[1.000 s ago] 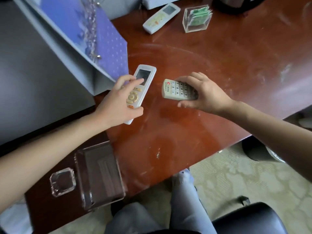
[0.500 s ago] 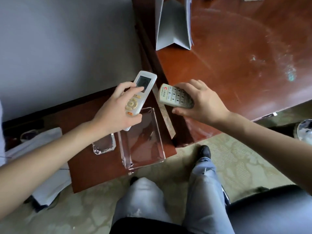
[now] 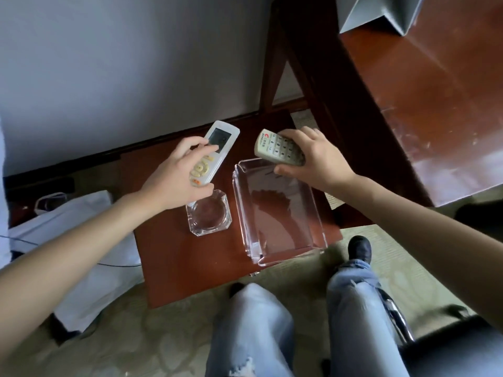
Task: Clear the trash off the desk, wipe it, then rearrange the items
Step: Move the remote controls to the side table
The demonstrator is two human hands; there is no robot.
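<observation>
Two remotes are held, one in each hand. The left hand curls fingers and thumb round a long white remote with a small screen and yellow buttons, above the far edge of a clear square glass ashtray. The right hand grips a short beige remote with a number keypad over the far end of a clear rectangular acrylic tray. Ashtray and tray stand side by side on a low reddish-brown side table, beside the glossy brown desk.
</observation>
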